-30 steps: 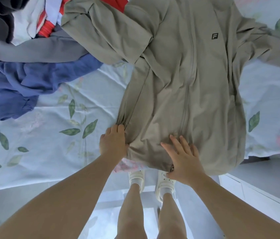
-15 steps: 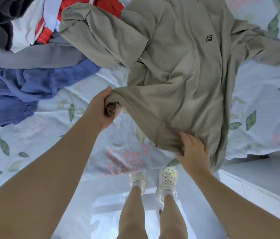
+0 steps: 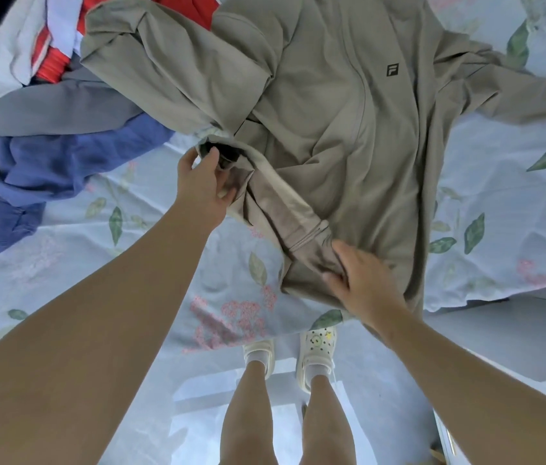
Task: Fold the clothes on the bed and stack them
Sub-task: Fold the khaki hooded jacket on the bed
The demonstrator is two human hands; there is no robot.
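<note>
Folding looks barely started: you have only one garment in work, the khaki jacket (image 3: 349,129). It lies front up on the floral bed sheet (image 3: 63,280), zip closed, with a small dark logo (image 3: 391,69) on the chest.

Your left hand (image 3: 203,186) pinches the jacket's left edge, fingers and thumb curled round a bunch of cloth, and the paler lining shows along that turned side. Your right hand (image 3: 362,283) lies on the jacket's hem, fingers straight and close together, pressing it down.

The jacket's left sleeve (image 3: 164,62) is doubled over, while the right sleeve (image 3: 516,92) sprawls outward. No folded stack is in view.

Left of the jacket an unfolded heap waits: a blue garment (image 3: 46,169), a grey one (image 3: 46,109) and a red-and-white one (image 3: 53,45).

The jacket looks thin, smooth and slippery and creases softly. The blue cloth looks thicker and matte.
</note>
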